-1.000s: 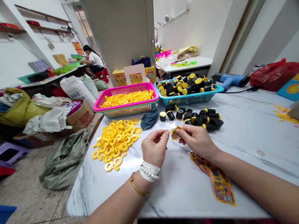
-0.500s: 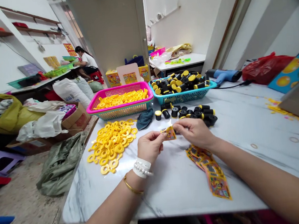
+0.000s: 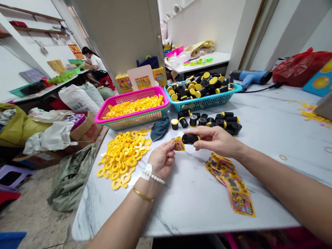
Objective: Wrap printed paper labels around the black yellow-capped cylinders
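My left hand (image 3: pixel 164 159) pinches a small printed yellow-and-orange label sleeve (image 3: pixel 179 144) between thumb and fingers. Just to its right, my right hand (image 3: pixel 214 140) grips a black cylinder with a yellow end (image 3: pixel 190 139), its black end pointing at the sleeve; the two look close but apart. Beyond my right hand lie several loose black cylinders (image 3: pixel 220 122) with yellow ends. Below it, a stack of printed labels (image 3: pixel 240 196) spreads over the table. Left of my left hand is a heap of yellow plastic rings (image 3: pixel 124 156) with short tabs.
A pink basket (image 3: pixel 100 116) of yellow parts and a blue basket (image 3: pixel 202 104) of black cylinders stand at the back. Between them lies a dark cloth (image 3: pixel 159 129). A blue heat gun (image 3: pixel 251 78) and red plastic bag (image 3: pixel 295 69) sit back right. A person (image 3: pixel 95 64) sits far left.
My right hand now holds a black cylinder beside the sleeve, where before its fingers were at the sleeve's right end. My left hand has shifted slightly left with the sleeve.
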The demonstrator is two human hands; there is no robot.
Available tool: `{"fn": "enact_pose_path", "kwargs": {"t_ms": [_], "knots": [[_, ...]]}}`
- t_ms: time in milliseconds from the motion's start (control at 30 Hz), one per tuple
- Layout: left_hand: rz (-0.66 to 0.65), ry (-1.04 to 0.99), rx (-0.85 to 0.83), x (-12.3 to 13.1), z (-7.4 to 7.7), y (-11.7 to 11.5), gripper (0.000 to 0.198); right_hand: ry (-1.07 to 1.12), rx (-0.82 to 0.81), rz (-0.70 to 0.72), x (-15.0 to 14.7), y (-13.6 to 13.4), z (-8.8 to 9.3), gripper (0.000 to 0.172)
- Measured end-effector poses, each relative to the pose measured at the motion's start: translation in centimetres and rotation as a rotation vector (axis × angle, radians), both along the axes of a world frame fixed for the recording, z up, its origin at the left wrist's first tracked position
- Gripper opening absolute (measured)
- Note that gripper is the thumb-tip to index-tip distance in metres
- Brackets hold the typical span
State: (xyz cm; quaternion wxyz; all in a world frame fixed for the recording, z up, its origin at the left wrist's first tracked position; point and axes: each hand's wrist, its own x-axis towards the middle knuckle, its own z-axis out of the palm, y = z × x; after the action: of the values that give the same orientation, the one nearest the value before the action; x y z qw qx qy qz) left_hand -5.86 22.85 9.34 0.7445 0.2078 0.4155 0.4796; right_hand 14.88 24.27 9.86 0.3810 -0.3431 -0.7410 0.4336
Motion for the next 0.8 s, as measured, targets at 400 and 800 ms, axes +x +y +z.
{"fn": "enact_pose_path", "kwargs": {"t_ms": [400,800], "knots": [[-0.060,-0.051,-0.020,0.2,-0.3,-0.1,0.007,-0.193,0.130,-0.026,0.5,-0.1,0.0,0.049],[0.042,0.248,0.194,0.9,-0.6,-1.0,0.039,-0.362,0.419,-0.197,0.2,-0.9,0.9,0.022]]}}
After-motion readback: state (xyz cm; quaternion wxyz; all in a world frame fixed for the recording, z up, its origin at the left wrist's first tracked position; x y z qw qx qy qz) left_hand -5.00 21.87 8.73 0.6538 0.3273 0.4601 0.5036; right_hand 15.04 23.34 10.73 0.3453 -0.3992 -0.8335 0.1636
